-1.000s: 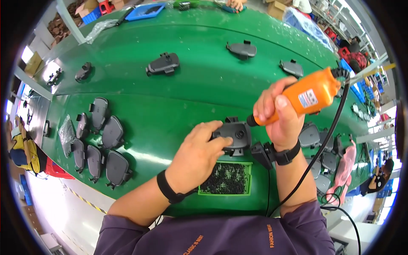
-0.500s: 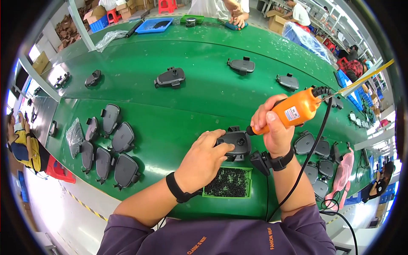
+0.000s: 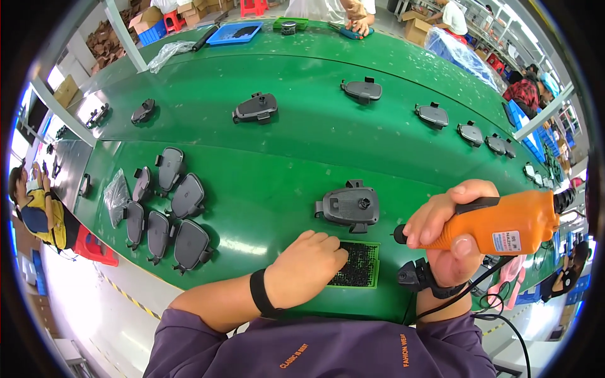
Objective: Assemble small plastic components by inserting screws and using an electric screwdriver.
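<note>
My right hand (image 3: 449, 233) is wrapped round an orange electric screwdriver (image 3: 504, 222), its dark tip pointing left, away from any part. My left hand (image 3: 305, 272) is closed, its fingers curled at the left edge of a green tray (image 3: 377, 268) of small black screws (image 3: 354, 264). The fingertips are partly hidden, so what they pinch cannot be made out. Just beyond the tray a dark grey phone holder (image 3: 348, 205) lies back up on the green table, a round knob standing on it. Neither hand touches it.
Several phone holders (image 3: 189, 196) lie face up at the left, beside a clear plastic bag (image 3: 116, 197). A row of others (image 3: 255, 108) runs along the farther belt. A black cable (image 3: 455, 293) hangs by my right forearm. Across the table a person's hand (image 3: 360, 24) is at work.
My left hand has left the phone holder and moved back to the screw tray. My right hand has drawn the screwdriver away from the holder, to the right and nearer me.
</note>
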### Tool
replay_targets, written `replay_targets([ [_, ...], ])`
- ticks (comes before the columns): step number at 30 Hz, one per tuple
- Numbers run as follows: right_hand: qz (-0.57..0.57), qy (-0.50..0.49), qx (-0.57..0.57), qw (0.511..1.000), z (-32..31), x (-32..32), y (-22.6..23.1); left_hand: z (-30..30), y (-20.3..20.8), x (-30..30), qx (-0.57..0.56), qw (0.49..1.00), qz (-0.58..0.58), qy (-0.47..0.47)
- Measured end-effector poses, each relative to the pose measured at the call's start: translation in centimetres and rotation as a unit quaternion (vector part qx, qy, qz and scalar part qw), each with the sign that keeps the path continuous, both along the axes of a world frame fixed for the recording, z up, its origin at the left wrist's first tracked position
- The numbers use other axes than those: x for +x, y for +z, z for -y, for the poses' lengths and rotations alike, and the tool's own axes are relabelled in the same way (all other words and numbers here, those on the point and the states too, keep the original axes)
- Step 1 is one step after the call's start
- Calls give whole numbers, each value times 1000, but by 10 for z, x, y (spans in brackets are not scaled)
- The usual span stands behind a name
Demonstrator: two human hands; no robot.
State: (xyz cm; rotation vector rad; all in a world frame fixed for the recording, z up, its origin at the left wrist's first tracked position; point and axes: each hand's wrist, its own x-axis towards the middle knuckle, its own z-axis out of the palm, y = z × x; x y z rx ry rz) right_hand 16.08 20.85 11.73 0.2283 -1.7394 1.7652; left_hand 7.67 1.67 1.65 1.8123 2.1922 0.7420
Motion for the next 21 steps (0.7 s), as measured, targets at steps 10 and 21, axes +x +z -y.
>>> replay_targets([
  [10, 53, 31, -3, 998, 5, 1, 1, -11, -9, -13, 157, 982, 108, -13],
  [21, 17, 132, -49, 990, 13, -9, -12, -15, 3, -13, 211, 952, 204, 89],
])
